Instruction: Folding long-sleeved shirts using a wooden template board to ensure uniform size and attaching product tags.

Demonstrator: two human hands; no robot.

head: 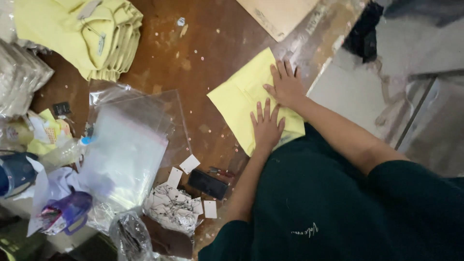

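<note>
A folded yellow garment [241,99] lies flat on the brown wooden table [193,53], close to my body. My left hand [266,126] presses palm down on its near part, fingers spread. My right hand [285,84] lies flat on its right edge, fingers also apart. Neither hand holds anything.
A stack of folded yellow garments [104,36] with tags sits at the far left. Clear plastic bags [128,145] lie left of centre. White paper tags [189,163], a dark small box [208,183], a red-handled tool [220,171] and a bundle of tag strings [171,208] lie near. The table edge runs along the right.
</note>
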